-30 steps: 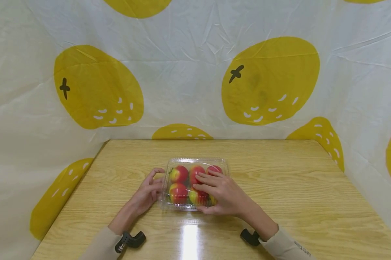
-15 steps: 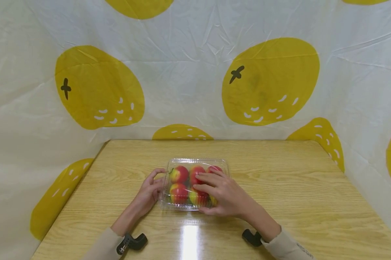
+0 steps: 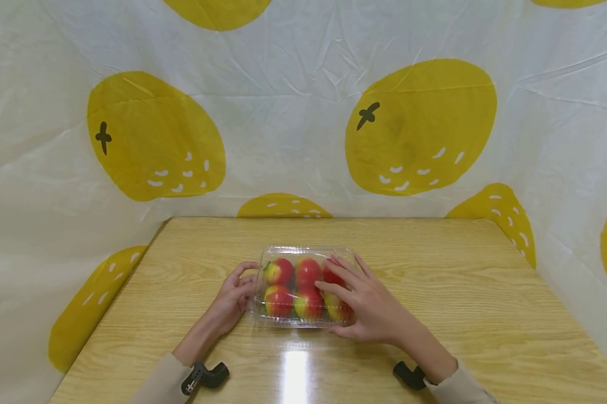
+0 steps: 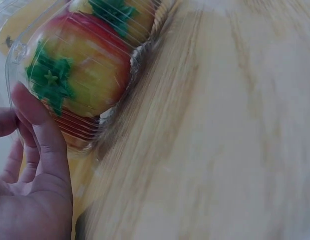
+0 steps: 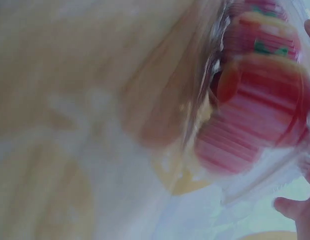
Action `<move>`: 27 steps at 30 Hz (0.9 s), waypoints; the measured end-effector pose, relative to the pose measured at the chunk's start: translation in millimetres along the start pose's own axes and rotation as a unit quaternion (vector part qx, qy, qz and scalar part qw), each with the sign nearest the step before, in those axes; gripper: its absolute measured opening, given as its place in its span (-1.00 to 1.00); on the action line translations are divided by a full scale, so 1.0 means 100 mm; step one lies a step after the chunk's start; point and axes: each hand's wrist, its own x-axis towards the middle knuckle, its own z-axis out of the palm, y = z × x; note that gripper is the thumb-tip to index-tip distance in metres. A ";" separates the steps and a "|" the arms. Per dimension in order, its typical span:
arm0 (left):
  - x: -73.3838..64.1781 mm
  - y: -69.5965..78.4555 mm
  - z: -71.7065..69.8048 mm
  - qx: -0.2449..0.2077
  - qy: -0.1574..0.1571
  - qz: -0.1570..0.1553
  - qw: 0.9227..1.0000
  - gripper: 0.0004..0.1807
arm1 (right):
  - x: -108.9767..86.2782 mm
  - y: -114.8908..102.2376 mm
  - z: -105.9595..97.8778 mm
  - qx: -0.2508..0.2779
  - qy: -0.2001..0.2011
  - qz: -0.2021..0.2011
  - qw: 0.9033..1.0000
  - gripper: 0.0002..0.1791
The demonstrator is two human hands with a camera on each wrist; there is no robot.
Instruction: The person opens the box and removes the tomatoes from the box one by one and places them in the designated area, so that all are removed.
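A clear plastic clamshell box (image 3: 303, 251) lies on the table, its lid down over several red-and-yellow, apple-like fruits (image 3: 279, 302). Green leafy tops (image 4: 51, 77) show on the fruits in the left wrist view. My left hand (image 3: 234, 295) holds the box's left edge, the thumb on the rim near a corner and curled fingers behind it. Spread over the right part of the box is my right hand (image 3: 369, 303), fingers apart and nearly straight, covering some of the fruit. Whether its fingertips touch the lid I cannot tell; the right wrist view is blurred.
The wooden table (image 3: 455, 269) stretches around the box on all sides. A white cloth (image 3: 283, 140) printed with big yellow fruit shapes hangs behind it and along both sides. Black wrist mounts (image 3: 210, 376) sit at the sleeves.
My right hand has shifted right across the box, its fingers spreading wider, and more fruit shows. The left hand and the box have hardly moved.
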 end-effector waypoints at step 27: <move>0.00 -0.01 -0.01 0.014 0.001 0.003 1.000 -0.46 | -0.02 0.01 -0.14 0.028 -0.078 -0.002 0.997 -0.20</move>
